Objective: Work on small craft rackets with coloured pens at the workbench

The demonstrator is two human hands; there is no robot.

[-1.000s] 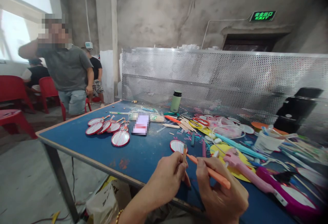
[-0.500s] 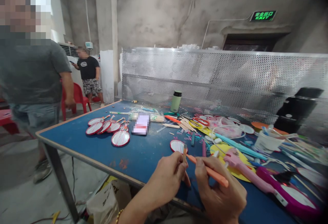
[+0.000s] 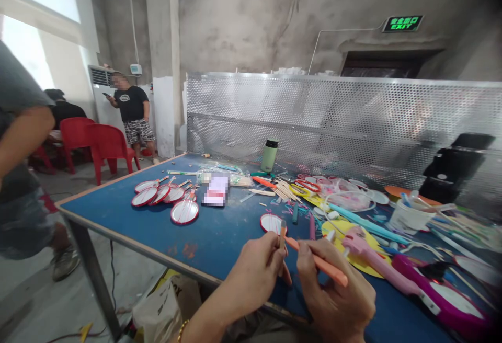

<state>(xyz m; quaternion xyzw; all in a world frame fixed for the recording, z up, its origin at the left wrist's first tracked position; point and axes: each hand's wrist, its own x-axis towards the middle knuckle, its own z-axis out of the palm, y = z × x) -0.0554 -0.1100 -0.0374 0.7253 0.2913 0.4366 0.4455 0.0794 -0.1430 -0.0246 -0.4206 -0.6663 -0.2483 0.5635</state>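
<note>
My left hand (image 3: 251,275) pinches a short wooden stick (image 3: 282,232) upright at the near edge of the blue table (image 3: 117,212). My right hand (image 3: 333,296) is closed round an orange pen-like tool (image 3: 319,263), whose tip meets the stick. Just beyond the hands lies a small round fan with a red rim (image 3: 271,223). Several finished red-rimmed fans (image 3: 164,196) lie further left on the table.
A pink glue gun (image 3: 376,259), a yellow disc (image 3: 341,230), loose sticks (image 3: 284,190), a white cup (image 3: 410,215) and a green bottle (image 3: 269,156) crowd the table's right and back. A perforated metal screen (image 3: 333,118) stands behind. A person walks past at left (image 3: 19,175); red chairs (image 3: 105,147) behind.
The person in the grey shirt has walked closer, now at the left frame edge. My hands and the stick have barely moved.
</note>
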